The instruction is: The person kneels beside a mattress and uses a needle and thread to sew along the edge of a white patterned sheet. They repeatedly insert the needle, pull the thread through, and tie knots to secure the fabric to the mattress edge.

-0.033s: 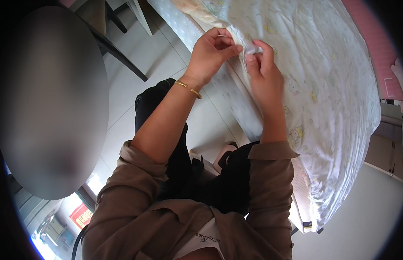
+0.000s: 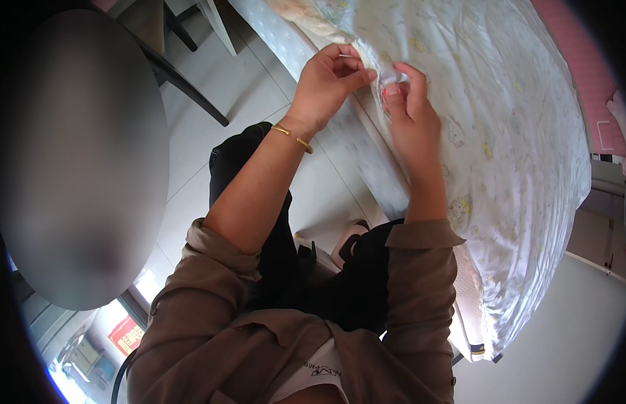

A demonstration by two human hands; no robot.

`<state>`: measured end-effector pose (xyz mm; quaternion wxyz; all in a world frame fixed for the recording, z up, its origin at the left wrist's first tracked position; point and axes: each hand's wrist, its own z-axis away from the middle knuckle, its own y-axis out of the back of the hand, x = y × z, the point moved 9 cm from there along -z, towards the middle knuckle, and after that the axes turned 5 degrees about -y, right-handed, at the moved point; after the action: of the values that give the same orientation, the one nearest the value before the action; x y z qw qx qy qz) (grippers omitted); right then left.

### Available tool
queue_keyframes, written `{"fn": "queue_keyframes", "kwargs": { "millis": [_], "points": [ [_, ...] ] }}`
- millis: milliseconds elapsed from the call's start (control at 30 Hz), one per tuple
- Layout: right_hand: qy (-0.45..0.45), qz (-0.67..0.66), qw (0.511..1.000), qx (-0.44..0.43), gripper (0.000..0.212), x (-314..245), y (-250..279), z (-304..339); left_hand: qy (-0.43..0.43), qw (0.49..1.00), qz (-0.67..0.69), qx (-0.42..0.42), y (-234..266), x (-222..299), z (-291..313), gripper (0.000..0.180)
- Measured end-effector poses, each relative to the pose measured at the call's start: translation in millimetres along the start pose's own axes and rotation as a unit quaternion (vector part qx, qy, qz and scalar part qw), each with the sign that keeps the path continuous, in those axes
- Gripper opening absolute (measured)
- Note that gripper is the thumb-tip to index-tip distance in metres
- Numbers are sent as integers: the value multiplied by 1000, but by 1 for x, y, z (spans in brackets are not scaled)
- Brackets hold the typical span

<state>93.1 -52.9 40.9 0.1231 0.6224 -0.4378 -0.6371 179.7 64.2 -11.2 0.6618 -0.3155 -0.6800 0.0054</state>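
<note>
A white quilt (image 2: pixel 488 141) with small yellow and grey cartoon prints is spread over the bed. At its left edge, my left hand (image 2: pixel 326 87) pinches the gathered fabric between thumb and fingers. My right hand (image 2: pixel 414 128) grips the same edge just to the right, thumb and forefinger closing on a bunched whitish fold. A small red spot shows beside my right thumb tip; what it belongs to is too small to tell. A gold bangle (image 2: pixel 293 137) circles my left wrist.
The pale mattress side (image 2: pixel 373 161) runs down beside my knees. Grey floor tiles (image 2: pixel 259 87) lie to the left, with dark chair legs (image 2: pixel 192 91) on them. A large blurred grey oval (image 2: pixel 81 161) covers the far left. Pink fabric (image 2: pixel 582 87) borders the bed's far right.
My right thumb has shifted slightly up, and a small red spot has come into sight beside it. My left hand stays in place.
</note>
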Motion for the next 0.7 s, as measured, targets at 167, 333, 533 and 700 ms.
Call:
{"fn": "queue_keyframes", "kwargs": {
  "millis": [167, 333, 533, 700],
  "points": [
    [-51, -132, 988, -62, 24, 13, -2, 1, 27, 999, -21, 11, -2, -1, 3, 34],
    [-41, -144, 985, -82, 16, 12, -4, 1, 57, 998, 11, 17, -1, -9, 4, 40],
    [1, -134, 988, -71, 12, 10, -3, 2, 65, 996, -29, -44, -15, -17, 7, 41],
    [36, -32, 998, -36, 14, 1, 0, 5, 63, 998, 16, -7, -15, -23, 7, 34]
  ]
}}
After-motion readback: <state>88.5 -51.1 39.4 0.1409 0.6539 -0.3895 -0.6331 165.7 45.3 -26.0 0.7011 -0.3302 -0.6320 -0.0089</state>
